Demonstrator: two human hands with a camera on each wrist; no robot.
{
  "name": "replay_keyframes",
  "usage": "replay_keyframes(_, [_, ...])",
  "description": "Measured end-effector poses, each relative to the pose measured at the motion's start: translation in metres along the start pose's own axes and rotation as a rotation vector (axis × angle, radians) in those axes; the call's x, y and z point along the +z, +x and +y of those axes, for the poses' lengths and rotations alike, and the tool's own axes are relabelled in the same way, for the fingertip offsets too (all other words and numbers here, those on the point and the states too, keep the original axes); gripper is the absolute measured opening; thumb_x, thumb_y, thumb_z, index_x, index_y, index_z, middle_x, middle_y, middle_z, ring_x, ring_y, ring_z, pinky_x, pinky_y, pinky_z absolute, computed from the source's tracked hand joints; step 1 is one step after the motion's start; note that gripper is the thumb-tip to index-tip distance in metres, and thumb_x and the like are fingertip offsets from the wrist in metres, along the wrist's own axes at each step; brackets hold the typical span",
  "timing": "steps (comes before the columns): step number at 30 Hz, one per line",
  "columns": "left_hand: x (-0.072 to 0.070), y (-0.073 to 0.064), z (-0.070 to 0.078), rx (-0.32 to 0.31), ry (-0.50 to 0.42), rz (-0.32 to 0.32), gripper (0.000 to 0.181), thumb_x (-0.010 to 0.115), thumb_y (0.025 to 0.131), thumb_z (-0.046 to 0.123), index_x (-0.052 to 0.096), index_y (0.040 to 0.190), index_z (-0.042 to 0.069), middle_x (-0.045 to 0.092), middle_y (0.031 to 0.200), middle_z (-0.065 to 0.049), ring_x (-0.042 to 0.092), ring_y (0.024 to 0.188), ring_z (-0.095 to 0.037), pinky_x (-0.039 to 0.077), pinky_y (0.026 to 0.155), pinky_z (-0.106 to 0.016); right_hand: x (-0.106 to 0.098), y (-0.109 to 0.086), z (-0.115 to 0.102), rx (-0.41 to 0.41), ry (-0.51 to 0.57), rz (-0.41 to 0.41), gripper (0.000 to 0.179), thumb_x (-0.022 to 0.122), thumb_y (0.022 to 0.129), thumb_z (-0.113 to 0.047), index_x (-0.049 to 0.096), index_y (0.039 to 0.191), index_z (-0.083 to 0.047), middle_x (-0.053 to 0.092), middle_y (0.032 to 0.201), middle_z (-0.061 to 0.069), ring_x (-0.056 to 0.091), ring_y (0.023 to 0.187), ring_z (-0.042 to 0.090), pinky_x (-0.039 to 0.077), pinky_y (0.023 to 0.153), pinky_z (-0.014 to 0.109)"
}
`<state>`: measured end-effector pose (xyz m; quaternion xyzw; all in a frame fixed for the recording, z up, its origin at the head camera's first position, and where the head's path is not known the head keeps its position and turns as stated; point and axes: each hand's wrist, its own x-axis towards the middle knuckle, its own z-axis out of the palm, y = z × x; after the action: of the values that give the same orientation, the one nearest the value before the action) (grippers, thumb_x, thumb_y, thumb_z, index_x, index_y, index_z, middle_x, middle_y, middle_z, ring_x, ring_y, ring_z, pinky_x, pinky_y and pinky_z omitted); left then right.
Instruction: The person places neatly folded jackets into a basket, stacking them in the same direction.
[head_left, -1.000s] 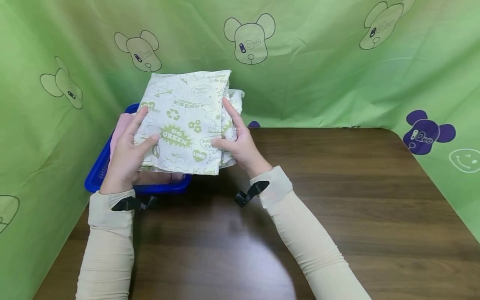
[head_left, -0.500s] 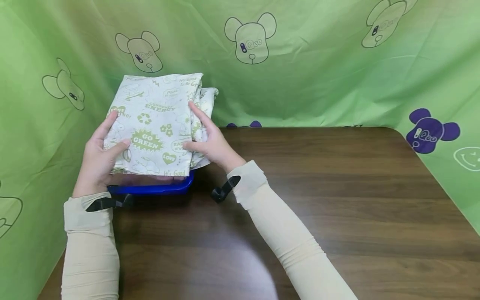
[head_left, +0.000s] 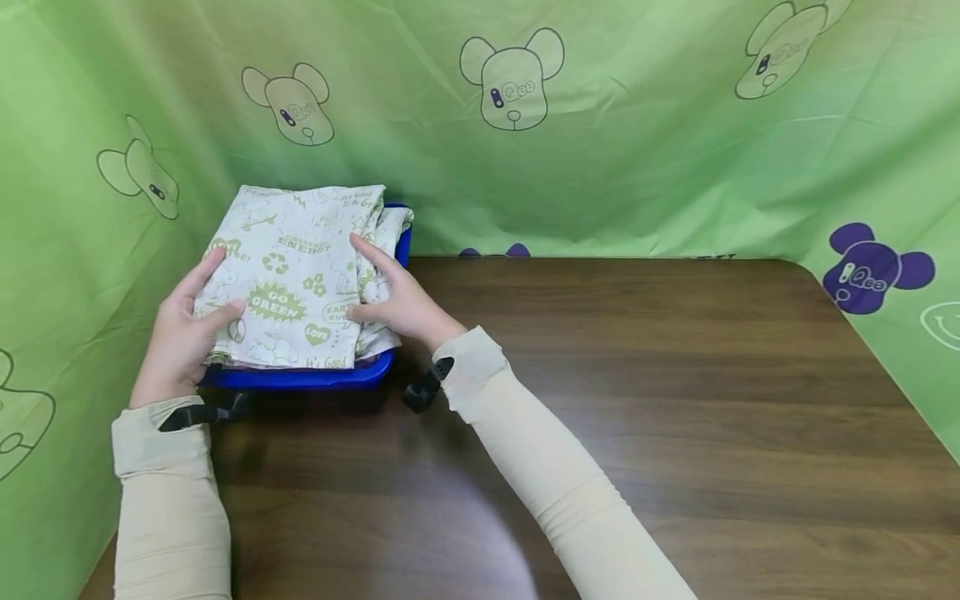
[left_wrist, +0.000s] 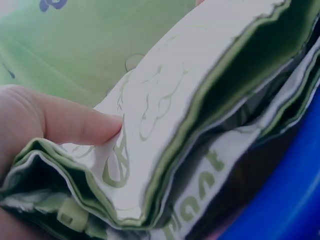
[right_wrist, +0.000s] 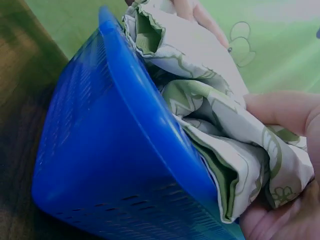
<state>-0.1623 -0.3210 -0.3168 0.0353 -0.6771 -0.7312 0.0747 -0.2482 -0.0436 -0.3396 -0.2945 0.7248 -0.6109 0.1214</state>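
A folded white cloth with green print lies over the blue plastic basket, its layers loosely stacked and part of it overlapping the right rim. My left hand grips its left side, thumb on top and the other fingers mostly underneath. On the right side, my right hand holds the folds between thumb and fingers. The left wrist view shows my thumb pressing into the fabric beside its open green-lined layers. In the right wrist view the bunched folds sit right at the basket rim. The basket's inside is mostly hidden.
The basket stands at the back left of a dark wooden table. A green curtain with bear-head prints hangs along the back and both sides. Black straps circle both wrists over the pale sleeves.
Both hands have carried the folded cloth leftward, then lowered it onto the basket. The pink fabric seen in the basket earlier is now almost wholly covered.
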Motion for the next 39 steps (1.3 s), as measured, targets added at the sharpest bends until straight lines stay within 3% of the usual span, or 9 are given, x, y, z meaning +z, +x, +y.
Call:
replay_keyframes(4, [-0.006, 0.003, -0.003, -0.003, 0.110, 0.000, 0.076, 0.061, 0.093, -0.011, 0.042, 0.156, 0.028, 0.019, 0.168, 0.004, 0.060, 0.094, -0.004, 0.055, 0.062, -0.016, 0.003, 0.000, -0.005, 0.050, -0.140, 0.002, 0.094, 0.079, 0.087, -0.013, 0.025, 0.162, -0.031, 0.023, 0.166, -0.011, 0.016, 0.153, 0.013, 0.031, 0.118, 0.039])
replay_keyframes(7, [-0.009, 0.005, -0.005, 0.007, 0.262, -0.009, 0.076, 0.059, 0.094, -0.009, 0.038, 0.157, 0.026, 0.020, 0.168, 0.004, 0.048, 0.123, -0.007, 0.052, 0.065, -0.012, 0.004, -0.002, -0.009, 0.118, -0.282, 0.010, 0.096, 0.081, 0.087, -0.025, 0.022, 0.163, -0.032, 0.022, 0.168, -0.001, 0.011, 0.155, 0.024, 0.034, 0.117, 0.046])
replay_keyframes(11, [-0.011, 0.008, -0.006, 0.028, 0.488, -0.039, 0.074, 0.058, 0.098, -0.003, 0.030, 0.160, 0.025, 0.021, 0.167, 0.008, 0.016, 0.145, -0.008, 0.045, 0.065, -0.009, 0.004, -0.006, -0.007, 0.226, -0.389, 0.047, 0.101, 0.081, 0.085, -0.041, 0.018, 0.163, -0.033, -0.003, 0.170, 0.011, -0.002, 0.155, 0.034, 0.030, 0.117, 0.055])
replay_keyframes(14, [-0.010, 0.009, -0.005, 0.020, 0.586, -0.064, 0.073, 0.058, 0.100, 0.003, 0.026, 0.161, 0.027, 0.019, 0.168, 0.007, 0.012, 0.148, -0.011, 0.044, 0.070, -0.009, 0.005, -0.008, 0.000, 0.251, -0.418, 0.063, 0.103, 0.079, 0.085, -0.049, 0.016, 0.164, -0.029, -0.020, 0.168, 0.011, -0.008, 0.155, 0.035, 0.027, 0.119, 0.055])
replay_keyframes(17, [-0.010, 0.011, -0.005, 0.014, 0.631, -0.081, 0.073, 0.057, 0.101, 0.004, 0.025, 0.162, 0.027, 0.017, 0.168, 0.003, 0.009, 0.151, -0.015, 0.040, 0.096, -0.012, 0.006, -0.007, 0.006, 0.210, -0.491, 0.030, 0.103, 0.070, 0.089, -0.055, 0.009, 0.165, -0.020, -0.015, 0.168, 0.011, -0.006, 0.155, 0.032, 0.016, 0.123, 0.050])
replay_keyframes(21, [-0.012, 0.014, -0.006, 0.020, 0.655, -0.088, 0.074, 0.055, 0.100, 0.002, 0.024, 0.162, 0.024, 0.017, 0.168, -0.005, 0.008, 0.153, -0.025, 0.015, 0.123, -0.037, 0.010, -0.007, 0.005, 0.156, -0.653, -0.028, 0.101, 0.055, 0.096, -0.064, 0.002, 0.164, -0.011, -0.004, 0.170, 0.012, -0.006, 0.155, 0.021, -0.001, 0.124, 0.049])
replay_keyframes(23, [-0.012, 0.016, -0.007, 0.018, 0.659, -0.088, 0.074, 0.054, 0.099, 0.000, 0.023, 0.162, 0.022, 0.016, 0.168, -0.008, 0.008, 0.153, -0.030, 0.009, 0.123, -0.052, 0.013, -0.006, 0.003, 0.155, -0.726, -0.051, 0.100, 0.048, 0.096, -0.068, -0.001, 0.163, -0.012, -0.002, 0.170, 0.009, -0.006, 0.155, 0.016, -0.005, 0.124, 0.051])
replay_keyframes(32, [-0.005, 0.017, -0.005, 0.017, 0.828, -0.067, 0.072, 0.051, 0.098, 0.003, 0.024, 0.162, 0.018, 0.021, 0.166, -0.015, 0.024, 0.146, -0.040, 0.025, 0.111, -0.060, 0.025, 0.002, -0.003, 0.180, -0.970, -0.136, 0.097, 0.032, 0.097, -0.075, 0.002, 0.163, -0.011, 0.003, 0.170, 0.000, 0.011, 0.155, 0.016, -0.012, 0.119, 0.062])
replay_keyframes(39, [-0.005, 0.020, -0.008, -0.020, 0.883, -0.165, 0.071, 0.045, 0.102, 0.004, 0.012, 0.164, 0.015, 0.012, 0.166, -0.022, 0.010, 0.151, -0.045, 0.014, 0.118, -0.064, 0.039, 0.008, -0.005, 0.233, -1.128, -0.214, 0.104, 0.020, 0.093, -0.082, 0.003, 0.163, -0.006, 0.005, 0.170, 0.010, 0.005, 0.155, 0.020, -0.011, 0.120, 0.059])
